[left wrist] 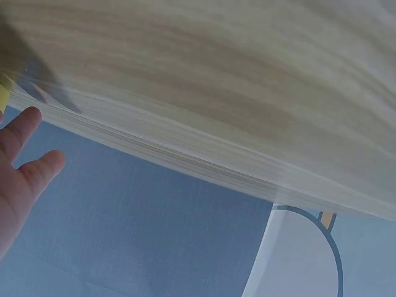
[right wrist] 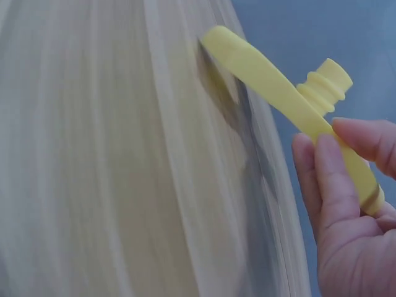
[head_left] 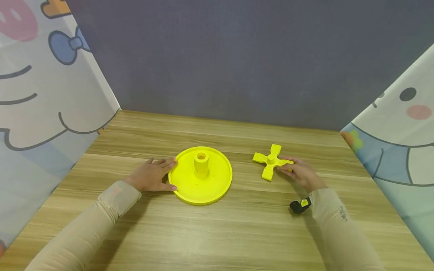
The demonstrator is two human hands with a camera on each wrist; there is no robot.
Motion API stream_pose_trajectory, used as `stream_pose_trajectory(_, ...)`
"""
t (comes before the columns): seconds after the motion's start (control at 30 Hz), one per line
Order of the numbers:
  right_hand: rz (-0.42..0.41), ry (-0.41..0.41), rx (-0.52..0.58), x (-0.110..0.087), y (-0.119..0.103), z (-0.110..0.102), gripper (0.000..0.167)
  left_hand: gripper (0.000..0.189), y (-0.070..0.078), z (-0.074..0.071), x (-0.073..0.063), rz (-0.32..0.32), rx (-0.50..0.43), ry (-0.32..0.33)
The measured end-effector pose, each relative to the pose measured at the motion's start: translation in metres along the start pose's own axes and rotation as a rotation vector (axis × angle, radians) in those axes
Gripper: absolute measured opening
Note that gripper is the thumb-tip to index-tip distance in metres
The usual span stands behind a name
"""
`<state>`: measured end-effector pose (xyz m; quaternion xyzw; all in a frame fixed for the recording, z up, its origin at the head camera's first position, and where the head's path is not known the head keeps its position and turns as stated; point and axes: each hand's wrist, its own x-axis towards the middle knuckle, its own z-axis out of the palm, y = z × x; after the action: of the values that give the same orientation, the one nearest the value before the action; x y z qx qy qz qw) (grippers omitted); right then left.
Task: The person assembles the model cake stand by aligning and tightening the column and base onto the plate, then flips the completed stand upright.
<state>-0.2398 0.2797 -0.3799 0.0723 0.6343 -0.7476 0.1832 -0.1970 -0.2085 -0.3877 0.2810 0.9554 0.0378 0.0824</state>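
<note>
A round yellow plate point(head_left: 186, 188) with a raised rim lies on the table, and a hollow yellow post point(head_left: 201, 165) stands up from its middle. My left hand point(head_left: 154, 176) rests at the plate's left edge, fingers spread and fairly straight, fingertips and thumb tip touching the rim. To the right, my right hand point(head_left: 301, 173) pinches one arm of a yellow four-armed cross piece point(head_left: 271, 161) between thumb and fingers. In the right wrist view, a ribbed stub point(right wrist: 326, 85) sticks up from the cross's centre. The left wrist view catches only part of the left hand point(left wrist: 18, 173).
Wood-grain table point(head_left: 220, 237) spreads under everything. A grey-blue panel point(head_left: 230, 60) rises behind it, with cartoon-printed cloth point(head_left: 400, 150) at both sides. A small black device point(head_left: 300, 206) with a yellow label sits at the right wrist.
</note>
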Motion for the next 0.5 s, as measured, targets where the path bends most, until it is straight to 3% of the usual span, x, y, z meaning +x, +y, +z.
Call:
stream_pose_trajectory(0.13, -0.012, 0.011, 0.052, 0.001, 0.002, 0.012, 0.036, 0.092, 0.0, -0.002, 0.001, 0.003, 0.0, -0.011)
stream_pose_trajectory(0.33, -0.048, 0.064, 0.138, 0.001, -0.002, 0.039, 0.056, 0.093, -0.001, 0.0, 0.004, 0.007, 0.016, -0.016)
stream_pose_trajectory(0.5, -0.114, 0.128, 0.159, 0.001, -0.005, 0.064, 0.047, 0.093, -0.002, 0.0, 0.002, -0.007, 0.031, -0.019)
